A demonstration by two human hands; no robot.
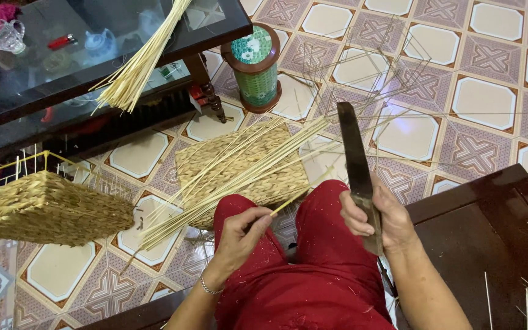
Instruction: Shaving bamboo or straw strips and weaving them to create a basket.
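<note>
Red-trousered knees (313, 269) are seen lowest in view. A thin pale strip (288, 201) is pinched between thumb and fingertips of the left hand (239, 235), above the left knee. A long dark blade (354, 165) is gripped upright by the right hand (377, 214), fingers wrapped closed. A woven basket (245, 165) with loose strips is noted on the tiled floor (490, 104) ahead.

Red trousers (313, 269), pale yellow strips (227, 183)

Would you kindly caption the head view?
Left hand pinches a thin reed; right hand grips a long knife above woven baskets.
</note>
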